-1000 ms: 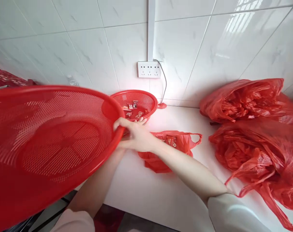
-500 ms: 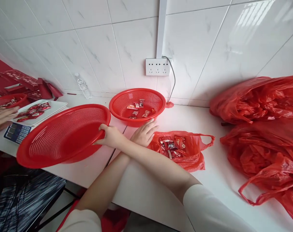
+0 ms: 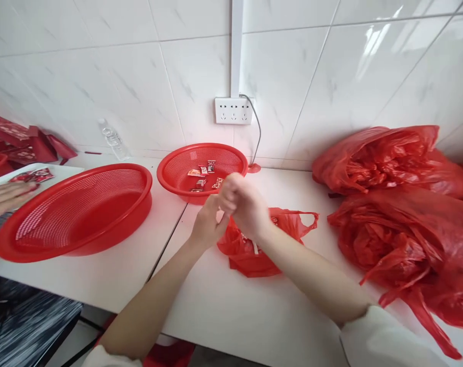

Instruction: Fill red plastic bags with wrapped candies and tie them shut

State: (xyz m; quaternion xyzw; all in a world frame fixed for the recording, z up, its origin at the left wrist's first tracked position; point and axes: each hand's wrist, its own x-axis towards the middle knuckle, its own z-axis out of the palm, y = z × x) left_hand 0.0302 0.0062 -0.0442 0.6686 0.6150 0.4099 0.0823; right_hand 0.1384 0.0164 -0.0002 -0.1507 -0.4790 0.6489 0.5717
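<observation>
My left hand (image 3: 208,221) is raised just in front of the small red basket (image 3: 203,196), thumb apart from the fingers, whose tips pass behind my other hand; nothing shows in it. My right hand (image 3: 247,204) crosses close by, above the red plastic bag (image 3: 254,265). Its fingers are bent and smeared by motion, so their grip is unclear. Several wrapped sweets (image 3: 201,183) lie in the small basket. The bag's contents are mostly covered by my right hand and forearm. On the left stands a large red basket (image 3: 117,224), tilted, its visible inside bare.
Full red plastic bags (image 3: 392,229) are piled on the right. A co-worker's hand (image 3: 5,199) rests over packets on a white scale tray (image 3: 69,172) at the left. Against the tiled wall are a clear bottle (image 3: 114,140) and a power socket (image 3: 233,111).
My right hand has let go of the large basket's rim and swung right, over the bag. My left hand has lifted from beside the small basket and bag. The view has shifted right.
</observation>
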